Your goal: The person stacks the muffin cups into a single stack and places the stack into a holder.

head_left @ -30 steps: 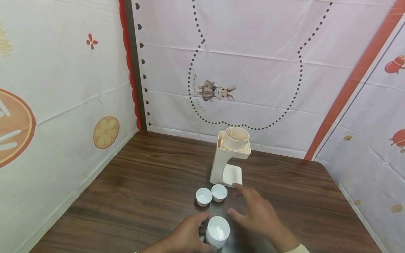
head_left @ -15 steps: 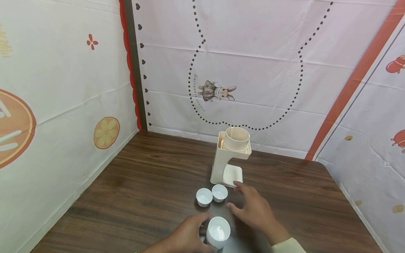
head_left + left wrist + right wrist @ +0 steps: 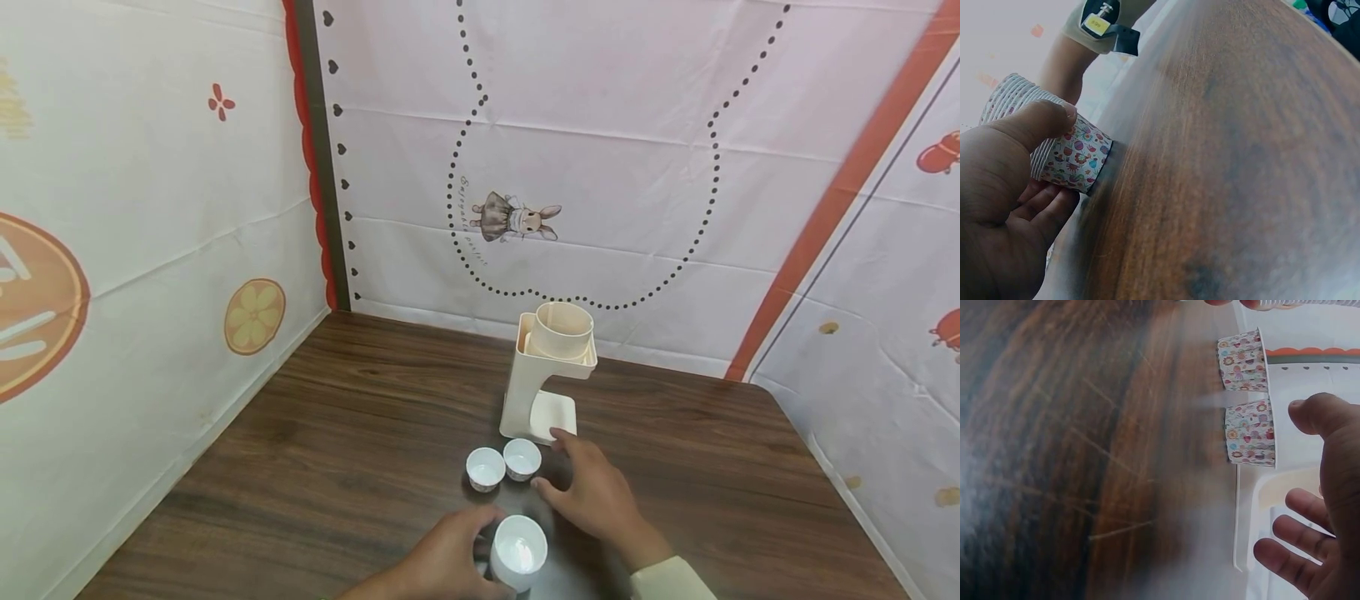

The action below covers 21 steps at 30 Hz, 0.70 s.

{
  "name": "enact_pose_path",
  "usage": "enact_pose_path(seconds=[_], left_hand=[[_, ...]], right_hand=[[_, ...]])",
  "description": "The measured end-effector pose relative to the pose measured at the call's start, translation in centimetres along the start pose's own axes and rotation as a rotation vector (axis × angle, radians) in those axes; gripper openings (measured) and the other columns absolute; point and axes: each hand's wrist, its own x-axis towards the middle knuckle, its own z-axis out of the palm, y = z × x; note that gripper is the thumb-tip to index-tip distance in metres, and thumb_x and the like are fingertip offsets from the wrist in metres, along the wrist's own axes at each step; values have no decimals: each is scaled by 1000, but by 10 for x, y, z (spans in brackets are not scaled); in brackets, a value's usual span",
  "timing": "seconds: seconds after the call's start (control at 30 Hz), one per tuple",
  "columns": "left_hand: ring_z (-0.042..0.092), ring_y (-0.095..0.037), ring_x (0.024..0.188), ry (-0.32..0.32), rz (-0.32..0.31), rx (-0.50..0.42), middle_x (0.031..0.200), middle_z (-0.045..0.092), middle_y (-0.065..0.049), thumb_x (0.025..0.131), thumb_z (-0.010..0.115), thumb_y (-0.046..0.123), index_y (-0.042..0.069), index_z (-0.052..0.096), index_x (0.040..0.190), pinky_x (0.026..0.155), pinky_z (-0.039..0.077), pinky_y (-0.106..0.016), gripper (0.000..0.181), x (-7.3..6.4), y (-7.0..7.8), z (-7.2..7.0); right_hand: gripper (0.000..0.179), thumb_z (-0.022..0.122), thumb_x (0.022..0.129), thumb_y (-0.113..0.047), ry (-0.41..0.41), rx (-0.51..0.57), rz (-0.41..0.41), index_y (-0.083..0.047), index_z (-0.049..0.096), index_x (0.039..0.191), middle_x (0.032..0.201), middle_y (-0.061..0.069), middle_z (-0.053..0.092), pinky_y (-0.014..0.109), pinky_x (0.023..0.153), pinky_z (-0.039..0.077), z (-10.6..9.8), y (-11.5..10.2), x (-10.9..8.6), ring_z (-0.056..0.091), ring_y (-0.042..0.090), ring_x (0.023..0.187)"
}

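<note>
My left hand (image 3: 444, 557) grips a stack of white paper baking cups (image 3: 519, 553) near the front of the table. In the left wrist view the stack (image 3: 1077, 156) shows several nested rims and a colourful printed side, with the thumb across it. Two single baking cups stand upright side by side beyond it, a left cup (image 3: 485, 470) and a right cup (image 3: 522, 460). My right hand (image 3: 597, 498) is just right of the right cup, thumb and fingers spread, holding nothing. The right wrist view shows the thumb close to that printed cup (image 3: 1250, 433).
A cream plastic stand (image 3: 519, 392) with a round tube (image 3: 562, 331) on top is behind the two cups, its flat base (image 3: 553, 412) near my right fingertips. Printed cloth (image 3: 600, 167) hangs around the dark wooden table (image 3: 322, 467).
My right hand has moved slightly left, closer to the right cup. The left hand and its stack stay in place.
</note>
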Motion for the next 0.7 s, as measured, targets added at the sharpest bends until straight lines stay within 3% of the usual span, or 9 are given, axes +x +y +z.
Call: enact_pose_path(seconds=[0.7], left_hand=[[61, 0, 96, -20, -13, -85, 103, 64, 19, 66, 97, 23, 16, 66, 117, 84, 54, -23, 60, 1, -2, 1]], right_hand=[[79, 86, 79, -46, -43, 20, -15, -15, 54, 144, 121, -1, 67, 54, 88, 53, 20, -4, 11, 63, 26, 116]])
